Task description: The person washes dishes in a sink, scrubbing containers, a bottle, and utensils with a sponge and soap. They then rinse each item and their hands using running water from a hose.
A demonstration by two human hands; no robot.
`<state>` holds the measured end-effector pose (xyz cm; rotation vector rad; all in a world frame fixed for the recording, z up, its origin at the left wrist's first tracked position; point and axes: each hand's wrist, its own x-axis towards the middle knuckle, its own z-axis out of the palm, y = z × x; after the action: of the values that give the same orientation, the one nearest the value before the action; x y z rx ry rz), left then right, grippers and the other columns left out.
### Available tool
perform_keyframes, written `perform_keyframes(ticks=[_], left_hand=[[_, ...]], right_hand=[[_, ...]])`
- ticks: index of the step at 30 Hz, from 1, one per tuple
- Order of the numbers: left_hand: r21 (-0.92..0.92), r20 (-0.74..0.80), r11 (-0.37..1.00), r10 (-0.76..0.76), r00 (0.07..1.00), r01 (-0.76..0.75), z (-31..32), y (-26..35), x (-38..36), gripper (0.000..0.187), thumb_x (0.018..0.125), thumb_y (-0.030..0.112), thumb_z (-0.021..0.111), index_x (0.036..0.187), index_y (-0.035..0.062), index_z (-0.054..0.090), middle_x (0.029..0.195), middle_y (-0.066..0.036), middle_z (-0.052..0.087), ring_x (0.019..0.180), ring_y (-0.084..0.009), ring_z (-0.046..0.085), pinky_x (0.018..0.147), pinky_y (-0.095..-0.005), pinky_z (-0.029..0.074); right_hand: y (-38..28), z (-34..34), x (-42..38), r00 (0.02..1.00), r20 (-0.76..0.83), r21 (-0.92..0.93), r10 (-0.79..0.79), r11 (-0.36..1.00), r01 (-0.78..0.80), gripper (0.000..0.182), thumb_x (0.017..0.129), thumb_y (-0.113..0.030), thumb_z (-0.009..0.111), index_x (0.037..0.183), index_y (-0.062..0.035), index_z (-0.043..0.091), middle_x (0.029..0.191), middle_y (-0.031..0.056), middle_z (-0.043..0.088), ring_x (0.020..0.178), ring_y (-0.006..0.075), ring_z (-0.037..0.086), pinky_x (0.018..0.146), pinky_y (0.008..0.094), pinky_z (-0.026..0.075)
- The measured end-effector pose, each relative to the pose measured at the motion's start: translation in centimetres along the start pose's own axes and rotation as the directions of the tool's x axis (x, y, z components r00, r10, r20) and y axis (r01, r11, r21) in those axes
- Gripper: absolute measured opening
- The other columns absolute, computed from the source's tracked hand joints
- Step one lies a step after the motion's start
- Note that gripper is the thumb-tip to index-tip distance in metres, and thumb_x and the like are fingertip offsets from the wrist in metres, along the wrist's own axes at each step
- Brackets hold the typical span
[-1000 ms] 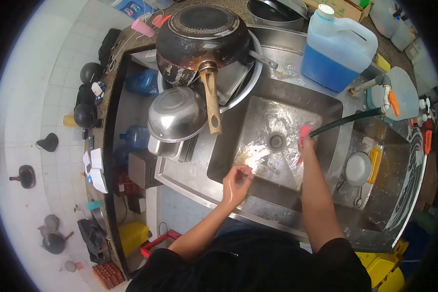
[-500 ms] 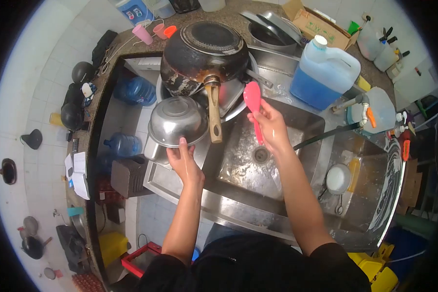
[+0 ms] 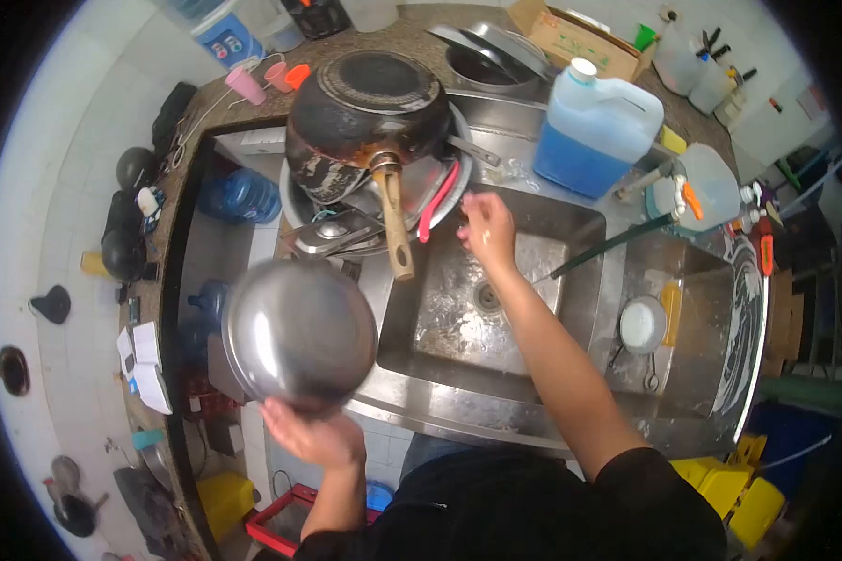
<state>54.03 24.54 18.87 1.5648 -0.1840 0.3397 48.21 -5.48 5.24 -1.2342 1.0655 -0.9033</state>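
My left hand (image 3: 313,435) grips the rim of a shiny metal bowl (image 3: 299,332), which is raised and tilted at the left of the sink. Over the sink's far left corner, my right hand (image 3: 489,229) has loosely curled fingers with nothing visible in them. Just left of it, a pink rice paddle (image 3: 439,201) leans inside a large metal basin (image 3: 460,192). On that basin a blackened wok (image 3: 370,107) lies upside down, its wooden handle (image 3: 392,215) pointing toward me. A metal lid (image 3: 332,231) sits under the wok's near left side.
The steel sink (image 3: 533,327) has a dark green hose (image 3: 613,248) across it. A jug of blue liquid (image 3: 597,136) stands behind. In the right basin are a white-bottomed pot (image 3: 644,323) and a yellow item (image 3: 670,313). A faucet (image 3: 683,192) has an orange handle.
My right hand has let go of the pink rice paddle, which now leans in the basin. My left hand has lifted the metal bowl off the pile, toward me and left.
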Motion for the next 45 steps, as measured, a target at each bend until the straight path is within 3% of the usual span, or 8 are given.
perform_keyframes(ticks=[9, 18, 21, 27, 32, 36, 41, 45], left_hand=[[0.234, 0.931, 0.93, -0.131, 0.34, -0.285, 10.9, -11.5, -15.8, 0.028, 0.104, 0.017, 0.048, 0.082, -0.001, 0.051, 0.071, -0.028, 0.054, 0.065, -0.048, 0.055, 0.058, -0.0518, 0.039], [0.133, 0.983, 0.91, -0.171, -0.062, -0.392, 25.3, -30.0, -21.2, 0.039, 0.104, 0.025, 0.043, 0.087, -0.0052, 0.062, 0.077, -0.031, 0.062, 0.076, -0.0506, 0.061, 0.07, -0.0543, 0.047], [0.049, 0.99, 0.918, -0.098, -0.105, -0.395, 24.8, -26.8, -21.5, 0.049, 0.106, 0.032, 0.044, 0.082, -0.007, 0.061, 0.072, -0.031, 0.06, 0.069, -0.05, 0.059, 0.067, -0.0512, 0.045], [0.183, 0.981, 0.948, -0.192, -0.011, -0.262, 24.9, -27.9, -23.5, 0.054, 0.107, 0.036, 0.036, 0.086, -0.0069, 0.061, 0.079, -0.034, 0.06, 0.075, -0.0522, 0.057, 0.07, -0.0535, 0.044], [0.105, 0.989, 0.904, -0.137, -0.049, -0.415, 23.4, -26.5, -23.4, 0.059, 0.108, 0.038, 0.032, 0.083, -0.0074, 0.06, 0.075, -0.031, 0.059, 0.069, -0.0432, 0.056, 0.068, -0.052, 0.043], [0.232, 0.973, 0.93, -0.227, 0.052, -0.285, 24.5, -28.5, -22.8, 0.061, 0.108, 0.04, 0.033, 0.081, -0.0089, 0.059, 0.067, -0.028, 0.056, 0.059, -0.0339, 0.052, 0.063, -0.0506, 0.042], [0.313, 0.948, 0.888, -0.313, 0.054, -0.337, 22.6, -25.0, -23.9, 0.049, 0.107, 0.033, 0.039, 0.093, -0.0056, 0.066, 0.083, -0.031, 0.064, 0.077, -0.0478, 0.062, 0.071, -0.0497, 0.047], [0.403, 0.846, 0.915, -0.375, 0.379, 0.006, 23.8, -29.7, -23.6, 0.053, 0.107, 0.035, 0.04, 0.094, -0.0093, 0.065, 0.085, -0.028, 0.067, 0.082, -0.0409, 0.065, 0.076, -0.0478, 0.047]], right_hand=[[30.2, -17.9, -0.7, 0.697, -0.039, 0.419, 0.716, 0.646, -0.639, 0.022, 0.096, -0.027, 0.056, 0.108, -0.0098, 0.062, 0.094, 0.0051, 0.067, 0.08, 0.017, 0.065, 0.063, 0.0315, 0.05], [25.3, -12.3, -1.8, 0.867, -0.111, -0.546, -0.485, 0.759, 0.355, 0.037, 0.102, -0.024, 0.05, 0.125, 0.0006, 0.064, 0.114, 0.0237, 0.069, 0.115, 0.0395, 0.063, 0.098, 0.0467, 0.048], [26.5, -15.5, 0.2, 0.795, -0.2, -0.101, 0.573, 0.795, -0.598, 0.038, 0.103, -0.028, 0.047, 0.121, -0.0012, 0.067, 0.11, 0.025, 0.069, 0.111, 0.0417, 0.063, 0.098, 0.0475, 0.047], [28.9, -10.7, -2.2, 0.877, -0.438, -0.444, -0.2, 0.896, -0.017, 0.032, 0.097, -0.026, 0.055, 0.114, 0.0, 0.062, 0.11, 0.0258, 0.068, 0.109, 0.0424, 0.063, 0.097, 0.0565, 0.043], [27.4, -16.2, 1.0, 0.676, -0.164, 0.03, 0.718, 0.689, -0.724, 0.022, 0.096, -0.008, 0.051, 0.114, -0.0012, 0.062, 0.106, 0.0213, 0.068, 0.109, 0.0384, 0.063, 0.102, 0.0465, 0.046], [24.1, -11.2, -4.0, 0.907, -0.322, -0.567, -0.273, 0.823, 0.047, 0.035, 0.1, -0.015, 0.054, 0.133, -0.0056, 0.058, 0.126, 0.0209, 0.061, 0.124, 0.0351, 0.056, 0.111, 0.0438, 0.039], [32.4, -16.1, 1.7, 0.607, 0.145, 0.753, 0.781, 0.311, -0.58, 0.034, 0.097, -0.03, 0.057, 0.122, -0.0081, 0.063, 0.108, 0.009, 0.067, 0.094, 0.0281, 0.068, 0.086, 0.0467, 0.054], [24.3, -11.3, -2.5, 0.976, -0.212, -0.395, 0.049, 0.909, -0.131, 0.049, 0.095, -0.039, 0.059, 0.134, -0.0094, 0.058, 0.142, 0.0257, 0.051, 0.133, 0.04, 0.048, 0.106, 0.0486, 0.043]])
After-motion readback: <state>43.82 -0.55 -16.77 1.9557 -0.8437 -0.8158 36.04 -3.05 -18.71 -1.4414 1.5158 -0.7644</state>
